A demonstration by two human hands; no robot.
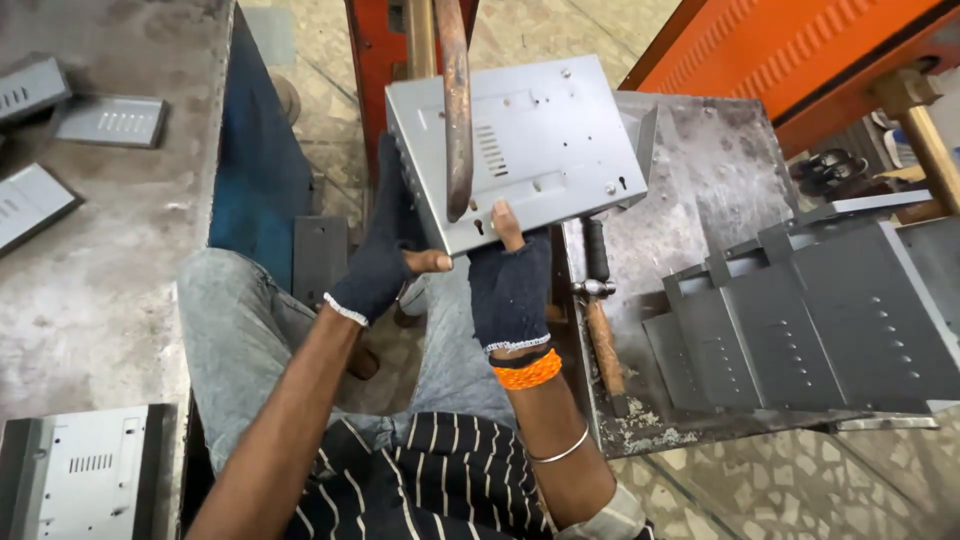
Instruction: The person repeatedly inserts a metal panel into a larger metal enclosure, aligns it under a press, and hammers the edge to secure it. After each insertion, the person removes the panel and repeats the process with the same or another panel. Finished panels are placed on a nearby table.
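Grey sheet-metal box is held up at an angle under a rusty curved arm, whose tip rests on its face, so both hands brace it from below. Left hand, gloved, clamps the left edge; right hand grips the near edge, thumb on top. A hammer lies within reach on the bench, beside stacked panels.

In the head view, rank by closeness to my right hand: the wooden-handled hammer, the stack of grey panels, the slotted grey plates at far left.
1. Wooden-handled hammer, just right of the right hand.
2. Stack of grey panels, farther right.
3. Slotted grey plates, far left bench.
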